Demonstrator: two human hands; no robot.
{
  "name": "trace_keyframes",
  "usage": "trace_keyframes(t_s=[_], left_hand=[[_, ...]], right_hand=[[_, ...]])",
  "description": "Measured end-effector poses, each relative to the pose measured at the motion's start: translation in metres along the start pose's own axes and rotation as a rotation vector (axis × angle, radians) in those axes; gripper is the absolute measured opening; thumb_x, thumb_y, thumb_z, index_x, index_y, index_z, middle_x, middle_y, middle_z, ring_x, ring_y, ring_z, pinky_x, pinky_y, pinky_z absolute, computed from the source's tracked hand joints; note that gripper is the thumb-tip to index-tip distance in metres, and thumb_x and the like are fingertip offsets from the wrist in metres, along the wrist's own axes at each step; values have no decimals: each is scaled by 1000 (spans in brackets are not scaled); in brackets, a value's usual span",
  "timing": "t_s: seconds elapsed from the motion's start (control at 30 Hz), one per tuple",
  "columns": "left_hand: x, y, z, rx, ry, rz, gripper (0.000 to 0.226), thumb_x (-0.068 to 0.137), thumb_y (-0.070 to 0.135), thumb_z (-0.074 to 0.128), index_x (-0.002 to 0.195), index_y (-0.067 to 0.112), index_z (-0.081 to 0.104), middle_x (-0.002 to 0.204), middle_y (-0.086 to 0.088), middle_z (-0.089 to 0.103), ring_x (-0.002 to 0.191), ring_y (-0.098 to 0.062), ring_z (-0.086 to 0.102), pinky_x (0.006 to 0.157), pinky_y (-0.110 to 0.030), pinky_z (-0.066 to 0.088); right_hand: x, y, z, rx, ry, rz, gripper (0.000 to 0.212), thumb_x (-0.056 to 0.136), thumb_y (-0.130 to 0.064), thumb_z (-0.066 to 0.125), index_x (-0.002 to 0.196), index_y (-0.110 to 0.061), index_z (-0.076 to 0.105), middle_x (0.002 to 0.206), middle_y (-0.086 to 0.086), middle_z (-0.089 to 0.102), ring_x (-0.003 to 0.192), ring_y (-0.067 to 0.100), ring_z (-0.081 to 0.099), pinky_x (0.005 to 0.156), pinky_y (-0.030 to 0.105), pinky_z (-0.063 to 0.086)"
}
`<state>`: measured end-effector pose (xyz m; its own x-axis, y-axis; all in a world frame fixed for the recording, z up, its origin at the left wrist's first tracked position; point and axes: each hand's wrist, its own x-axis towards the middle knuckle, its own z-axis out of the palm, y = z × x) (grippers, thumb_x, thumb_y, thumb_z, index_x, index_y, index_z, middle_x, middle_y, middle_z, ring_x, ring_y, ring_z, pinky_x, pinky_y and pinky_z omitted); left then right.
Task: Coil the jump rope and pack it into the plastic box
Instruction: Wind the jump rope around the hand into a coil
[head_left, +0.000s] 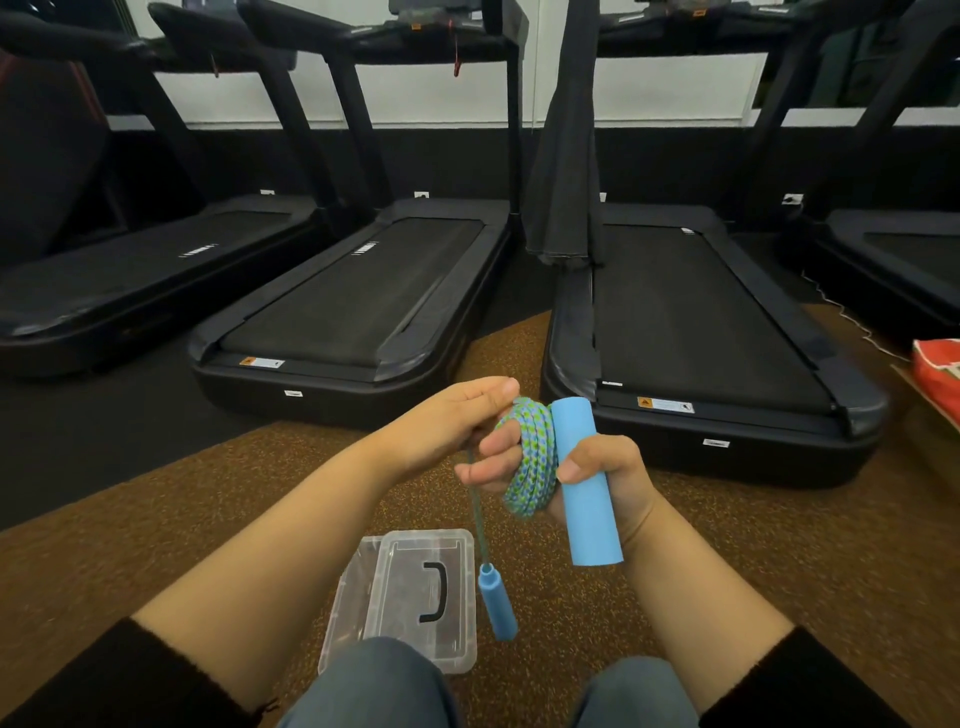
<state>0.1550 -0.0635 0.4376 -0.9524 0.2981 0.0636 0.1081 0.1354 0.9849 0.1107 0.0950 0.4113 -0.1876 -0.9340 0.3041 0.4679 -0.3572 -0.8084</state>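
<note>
My right hand (605, 480) grips a blue foam handle (587, 483) upright, with several loops of green-and-blue braided jump rope (530, 457) bundled against it. My left hand (457, 421) pinches the rope at the top of the coil. A free strand hangs down from the left hand to the second blue handle (497, 603), which dangles in the air. Under it, on the brown floor, lies a clear plastic box (457, 654) with a black carry handle on its lid; my knees hide its near edge.
Black treadmills (358, 291) stand in a row just ahead, their rear ends close to my hands. A dark cloth (563, 156) hangs between two of them. A red-orange bag (940, 374) lies at the right edge. Brown speckled floor (208, 509) spreads around the box.
</note>
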Motion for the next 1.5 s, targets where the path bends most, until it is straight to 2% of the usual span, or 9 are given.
trace_keyframes(t_s=[0.17, 0.27, 0.4, 0.6, 0.7, 0.97, 1.13, 1.37, 1.5], left_hand=[[2, -17, 1, -84, 128, -13, 31, 93, 43, 42, 80, 18, 54, 56, 5, 52, 52, -4, 49, 56, -15, 44], [5, -34, 7, -45, 194, -56, 29, 97, 35, 40, 107, 15, 58, 87, -13, 52, 77, -23, 47, 74, -33, 39], [5, -46, 20, -212, 266, -115, 31, 99, 22, 34, 71, 18, 45, 56, 1, 31, 50, -6, 29, 57, -26, 25], [6, -56, 44, -504, 235, -151, 36, 101, 31, 30, 69, 19, 41, 52, 10, 27, 45, -5, 28, 47, -17, 31], [5, -55, 53, -553, 231, -173, 37, 100, 34, 32, 69, 18, 41, 50, 10, 26, 43, -5, 26, 46, -17, 29], [-4, -26, 39, 100, 188, -244, 36, 102, 25, 34, 69, 18, 46, 42, 13, 35, 39, -1, 30, 43, -17, 25], [-14, -5, 36, 726, 221, -202, 34, 100, 26, 39, 68, 25, 52, 61, 9, 47, 57, 0, 43, 58, -14, 33], [-20, 21, 36, 1016, 192, -223, 31, 98, 35, 42, 81, 19, 63, 64, 7, 50, 58, -4, 41, 65, -28, 36], [-20, 36, 29, 1132, 163, -266, 31, 96, 41, 43, 77, 24, 60, 66, 10, 48, 66, -8, 46, 67, -28, 36]], right_hand=[[4, -8, 3, 25, 69, -67, 51, 57, -13, 68, 104, 5, 66, 97, 20, 72, 98, 31, 67, 94, 38, 50], [7, -13, 6, 19, 31, -111, 53, 65, -12, 59, 116, 5, 60, 109, 20, 69, 109, 30, 63, 102, 39, 44], [15, -16, 5, 116, -21, -145, 66, 70, -7, 50, 133, 12, 40, 130, 28, 53, 126, 37, 47, 111, 42, 33], [22, -23, -2, 180, 113, -241, 84, 64, -8, 50, 141, 13, 23, 147, 32, 26, 138, 42, 26, 117, 49, 15], [23, -28, -11, 113, 196, -232, 90, 60, -10, 58, 141, 11, 23, 148, 32, 27, 138, 41, 27, 116, 48, 16], [22, -33, -27, 3, 241, -89, 97, 50, -14, 69, 138, 8, 33, 144, 28, 38, 134, 36, 38, 112, 42, 26], [23, -31, -32, -3, 256, -51, 96, 48, -15, 70, 136, 6, 37, 141, 26, 43, 133, 34, 41, 112, 41, 28], [21, -22, -30, -3, 233, 25, 89, 49, -12, 69, 132, 3, 44, 138, 23, 48, 131, 32, 44, 108, 38, 37], [17, -15, -31, -18, 280, 86, 78, 51, -6, 56, 128, -1, 50, 123, 15, 63, 108, 25, 63, 82, 35, 54]])
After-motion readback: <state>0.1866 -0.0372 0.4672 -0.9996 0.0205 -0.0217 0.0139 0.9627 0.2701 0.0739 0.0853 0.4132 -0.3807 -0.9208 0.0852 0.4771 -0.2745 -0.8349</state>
